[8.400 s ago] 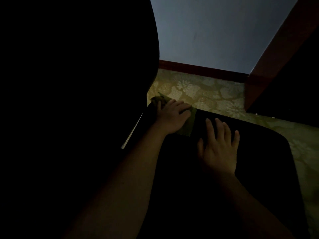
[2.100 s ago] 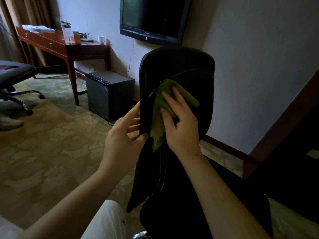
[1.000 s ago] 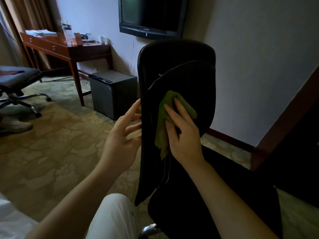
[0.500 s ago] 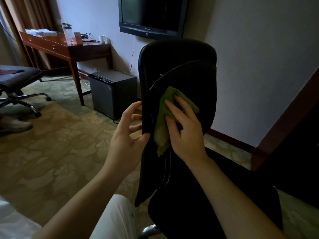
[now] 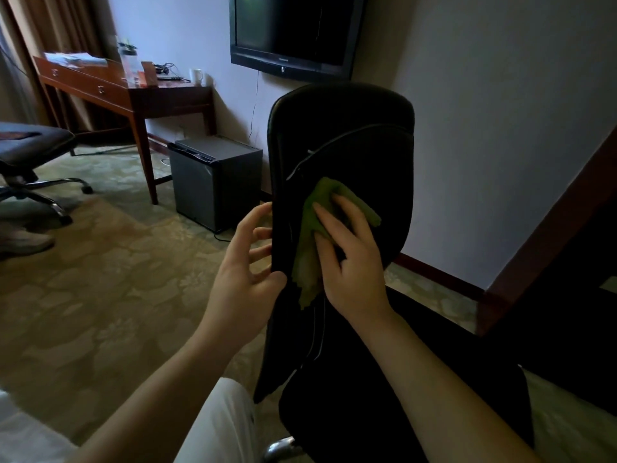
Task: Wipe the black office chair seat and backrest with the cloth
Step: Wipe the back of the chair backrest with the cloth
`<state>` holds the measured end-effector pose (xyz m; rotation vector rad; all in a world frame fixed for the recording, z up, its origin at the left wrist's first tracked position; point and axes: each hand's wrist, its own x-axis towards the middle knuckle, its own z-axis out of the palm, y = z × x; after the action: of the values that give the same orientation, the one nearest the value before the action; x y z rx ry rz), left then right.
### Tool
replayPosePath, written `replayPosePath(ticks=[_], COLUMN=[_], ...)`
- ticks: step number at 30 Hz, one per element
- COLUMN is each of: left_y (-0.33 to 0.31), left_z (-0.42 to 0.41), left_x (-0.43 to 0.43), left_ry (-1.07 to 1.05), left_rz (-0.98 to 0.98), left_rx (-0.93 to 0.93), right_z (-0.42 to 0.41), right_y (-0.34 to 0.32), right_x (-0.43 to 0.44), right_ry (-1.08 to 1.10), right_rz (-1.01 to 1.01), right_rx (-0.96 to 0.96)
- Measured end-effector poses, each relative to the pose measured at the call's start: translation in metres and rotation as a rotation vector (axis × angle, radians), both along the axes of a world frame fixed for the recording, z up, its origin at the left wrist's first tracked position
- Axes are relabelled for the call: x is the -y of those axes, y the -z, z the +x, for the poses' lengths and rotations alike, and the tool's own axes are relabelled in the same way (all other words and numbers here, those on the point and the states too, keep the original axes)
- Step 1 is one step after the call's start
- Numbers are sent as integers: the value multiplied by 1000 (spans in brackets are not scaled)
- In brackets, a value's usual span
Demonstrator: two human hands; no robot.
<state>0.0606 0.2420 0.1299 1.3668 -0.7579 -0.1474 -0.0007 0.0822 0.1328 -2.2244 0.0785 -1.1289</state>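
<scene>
Nearest the camera a white trouser knee (image 5: 217,426) sits beside the black chair's seat (image 5: 450,389), which lies below both forearms. The left hand (image 5: 247,262) holds the left edge of the upright backrest (image 5: 350,135), thumb on the front face and spread fingers reaching round behind it. The right hand (image 5: 354,262) lies flat with straight, slightly spread fingers, pressing the green cloth (image 5: 305,265) against the front of the backrest at mid-height; the cloth shows above the fingertips and hangs in a loose flap below, between the two hands. Beyond, on the patterned carpet (image 5: 100,279), a small dark fridge (image 5: 213,182) stands by a wooden desk (image 5: 133,95), with a television (image 5: 293,31) on the wall above
</scene>
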Motion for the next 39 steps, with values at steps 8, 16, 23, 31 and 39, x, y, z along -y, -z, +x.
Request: replayPosePath(ticks=[8,16,23,31,39], left_y=[-3,-4,-4,-2,1], left_z=[-6,-3,14,15,11], left_x=[-3,-5,-6,-2,-3], left_ry=[-5,28,32,22,-1], left_rz=[-14,-14,-1,30,60], left_rx=[-11,-11,-39,-18,9], right_z=[13,-4,-22,-19,-3], right_y=[-26,8,38,30,-13], right_x=[-9,4,10,9,4], right_ry=[43,13,48,29,-32], right_rz=[32,-16,-77,17,-38], right_rx=[42,0,-55,-51,-44])
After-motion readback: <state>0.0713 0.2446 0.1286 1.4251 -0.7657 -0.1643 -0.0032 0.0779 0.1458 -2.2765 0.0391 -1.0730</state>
